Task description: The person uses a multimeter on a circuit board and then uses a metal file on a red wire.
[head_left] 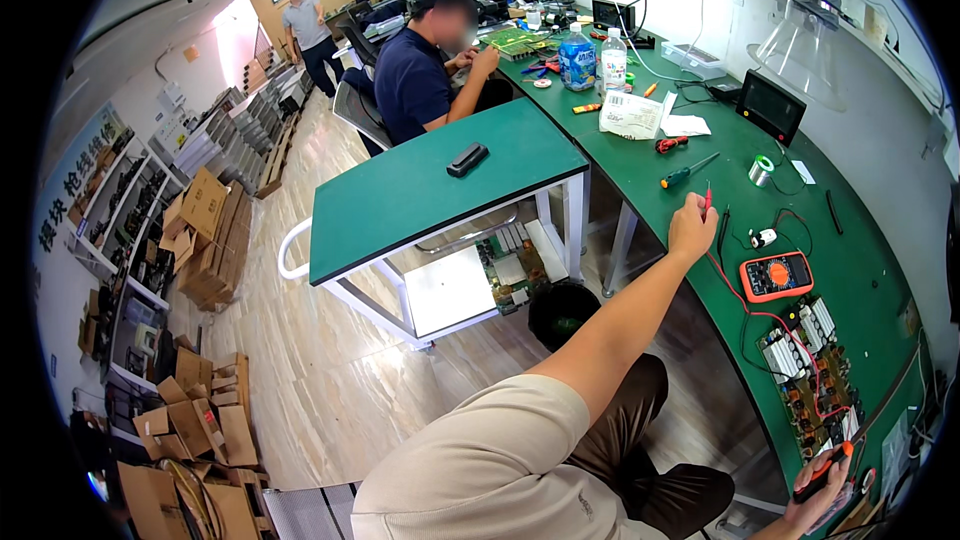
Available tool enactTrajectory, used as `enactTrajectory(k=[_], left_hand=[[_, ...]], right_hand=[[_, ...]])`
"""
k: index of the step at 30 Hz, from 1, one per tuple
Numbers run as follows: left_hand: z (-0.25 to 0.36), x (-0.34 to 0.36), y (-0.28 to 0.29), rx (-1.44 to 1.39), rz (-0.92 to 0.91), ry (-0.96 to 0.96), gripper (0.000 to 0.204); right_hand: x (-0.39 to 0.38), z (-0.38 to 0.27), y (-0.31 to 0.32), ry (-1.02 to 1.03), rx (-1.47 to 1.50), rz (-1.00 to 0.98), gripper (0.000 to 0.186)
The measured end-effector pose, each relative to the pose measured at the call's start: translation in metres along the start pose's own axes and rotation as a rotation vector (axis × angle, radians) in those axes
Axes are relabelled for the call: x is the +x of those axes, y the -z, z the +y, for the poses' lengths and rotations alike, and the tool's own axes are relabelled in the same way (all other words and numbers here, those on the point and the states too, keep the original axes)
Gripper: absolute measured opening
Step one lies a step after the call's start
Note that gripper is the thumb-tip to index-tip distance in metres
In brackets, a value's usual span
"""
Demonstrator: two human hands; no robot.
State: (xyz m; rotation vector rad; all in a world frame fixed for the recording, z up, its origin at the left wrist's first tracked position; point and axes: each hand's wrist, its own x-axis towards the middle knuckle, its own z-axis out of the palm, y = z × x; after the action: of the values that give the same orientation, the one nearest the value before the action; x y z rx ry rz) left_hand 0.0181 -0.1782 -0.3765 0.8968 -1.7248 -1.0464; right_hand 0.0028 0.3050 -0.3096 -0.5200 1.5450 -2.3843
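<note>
My left hand (690,232) is closed round a red test probe (707,197) over the green bench. A black probe (722,232) lies just right of it, and an orange multimeter (776,278) sits nearby with its leads. At the lower right, my right hand (812,495) grips an orange and black handled tool (827,472), its shaft pointing up and right. Beside it lies a circuit board (785,392) with pale heatsinks, crossed by red wire. A green screwdriver (676,176) and a solder spool (762,168) lie above my left hand.
A co-worker (415,95) sits at the bench beyond a green-topped cart (380,210), another person (305,30) stands farther back. Bottles (577,63), paper (628,116) and a small screen (768,107) stand along the bench. A black bin (550,315) and cardboard boxes (200,405) are on the floor.
</note>
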Motion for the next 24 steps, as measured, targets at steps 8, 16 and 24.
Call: enactTrajectory(k=[8, 16, 24], left_hand=[[-0.002, 0.001, -0.004, -0.007, 0.001, -0.039, 0.025], [-0.003, 0.002, -0.008, -0.014, 0.062, -0.064, 0.024], [0.000, -0.002, -0.009, 0.026, 0.046, -0.060, 0.025]], right_hand=[[-0.007, 0.001, -0.008, -0.014, 0.022, 0.019, 0.033], [-0.009, 0.004, -0.003, -0.030, 0.058, 0.023, 0.035], [-0.008, -0.002, -0.027, -0.066, 0.009, -0.152, 0.038]])
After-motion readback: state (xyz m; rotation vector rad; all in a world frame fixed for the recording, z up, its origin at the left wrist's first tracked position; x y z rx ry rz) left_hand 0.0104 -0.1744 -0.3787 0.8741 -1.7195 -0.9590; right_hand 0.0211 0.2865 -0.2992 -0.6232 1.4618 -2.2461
